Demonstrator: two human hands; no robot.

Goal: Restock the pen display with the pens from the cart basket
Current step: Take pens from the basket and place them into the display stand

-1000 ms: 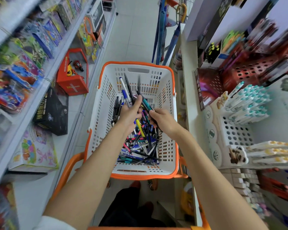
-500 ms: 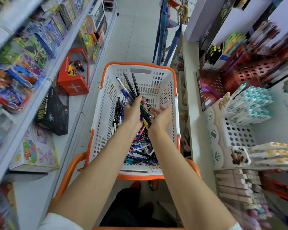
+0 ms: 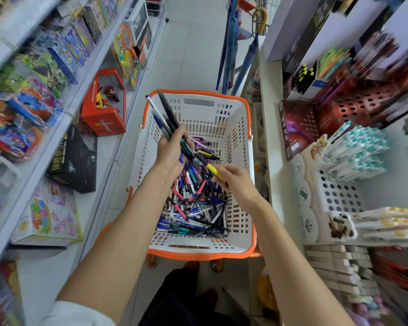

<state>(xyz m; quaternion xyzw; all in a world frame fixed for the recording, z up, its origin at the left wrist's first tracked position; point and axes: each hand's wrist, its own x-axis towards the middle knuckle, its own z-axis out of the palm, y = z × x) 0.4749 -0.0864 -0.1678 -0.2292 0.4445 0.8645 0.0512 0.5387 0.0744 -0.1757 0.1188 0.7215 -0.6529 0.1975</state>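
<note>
A white cart basket (image 3: 242, 142) with an orange rim stands in the aisle below me. A heap of loose pens (image 3: 196, 208) in many colours fills its bottom. My left hand (image 3: 171, 151) grips a bundle of pens (image 3: 165, 114) that fans out up and to the left, over the basket's far left corner. My right hand (image 3: 236, 182) is over the pile and pinches a yellow-grip pen (image 3: 213, 171) with its fingertips. The white perforated pen display (image 3: 337, 191) stands on the shelf to the right, with teal-capped pens (image 3: 358, 149) in its upper holes.
Toy boxes (image 3: 50, 215) fill the shelves on the left, with a red case (image 3: 104, 109) on the lower shelf. A red perforated pen holder (image 3: 360, 107) sits behind the white display. Blue umbrellas (image 3: 231, 43) hang beyond the basket. Tiled aisle floor runs ahead.
My left hand has risen with its bundle of pens toward the basket's left side. My right hand has drawn apart from it, dropped toward the pile and taken a yellow-grip pen.
</note>
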